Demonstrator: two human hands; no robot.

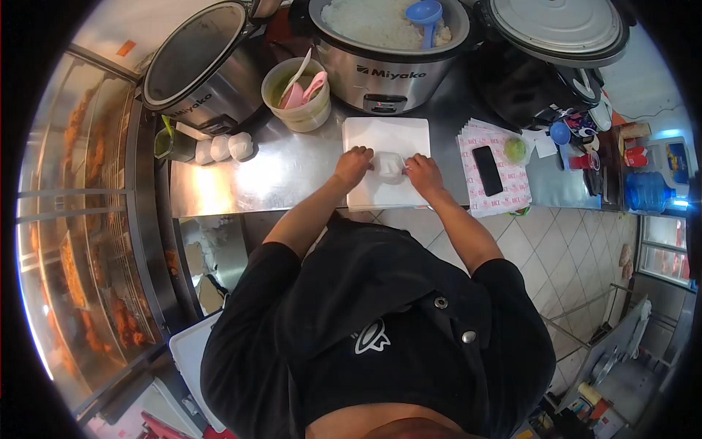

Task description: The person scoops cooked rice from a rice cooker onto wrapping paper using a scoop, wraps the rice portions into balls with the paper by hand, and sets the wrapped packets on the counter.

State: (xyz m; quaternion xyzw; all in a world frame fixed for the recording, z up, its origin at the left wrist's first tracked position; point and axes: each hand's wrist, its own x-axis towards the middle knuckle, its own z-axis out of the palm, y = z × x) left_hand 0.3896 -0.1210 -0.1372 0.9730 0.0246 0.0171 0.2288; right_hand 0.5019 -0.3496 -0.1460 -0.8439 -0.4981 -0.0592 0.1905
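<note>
A stack of white paper sheets (385, 192) lies at the middle of the steel counter. On it rests a small, pale wrapped packet (388, 167), gathered between my two hands. My left hand (355, 165) pinches the packet's left end, its fingers closed. At the opposite end my right hand (423, 174) does the same, fingertips pressed together on the wrapping. What lies inside the wrapping cannot be made out clearly. Several round white wrapped bundles (240, 146) sit in a row to the left.
A Miyako rice cooker (387, 80) full of rice, with a blue scoop (426, 18), stands behind the paper. Left of it is a tub (307, 113) with pink ladles. A phone (488, 170) lies on printed paper (504, 203) at right. A glass food cabinet (80, 219) borders the left.
</note>
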